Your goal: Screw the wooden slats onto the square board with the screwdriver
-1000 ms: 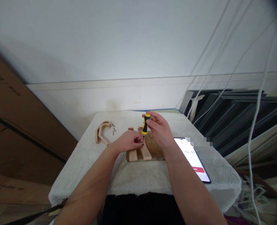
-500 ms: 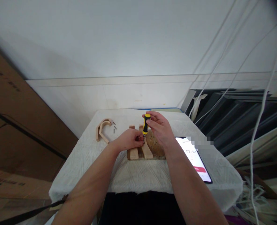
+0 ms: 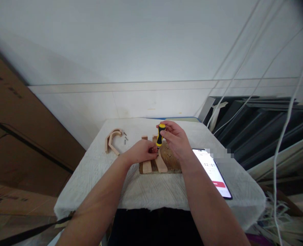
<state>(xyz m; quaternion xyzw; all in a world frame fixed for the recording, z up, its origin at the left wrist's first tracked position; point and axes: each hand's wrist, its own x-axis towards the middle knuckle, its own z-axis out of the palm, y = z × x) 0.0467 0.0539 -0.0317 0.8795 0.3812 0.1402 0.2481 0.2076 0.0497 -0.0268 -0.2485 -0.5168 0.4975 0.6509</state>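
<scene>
A yellow-and-black screwdriver (image 3: 160, 134) stands nearly upright, its tip pointing down onto a pale wooden piece (image 3: 160, 164). Its handle is gripped by the fingers of my right hand (image 3: 175, 139). My left hand (image 3: 142, 151) lies across the wood with fingertips pinched close to the screwdriver's tip; what they hold, if anything, is too small to make out. A second pale wooden piece (image 3: 147, 167) lies under that hand. Both pieces rest on a brown, speckled wooden board (image 3: 170, 158), partly hidden by my right hand.
Two curved wooden pieces (image 3: 111, 139) and several screws (image 3: 126, 138) lie at the left on the white cloth-covered table (image 3: 151, 196). A phone (image 3: 212, 172) showing a timer lies at the right. White cables (image 3: 285, 126) hang beyond the right edge; a large cardboard box (image 3: 25, 136) stands left.
Both hands and the screwdriver keep almost the same place. The view has shifted only slightly.
</scene>
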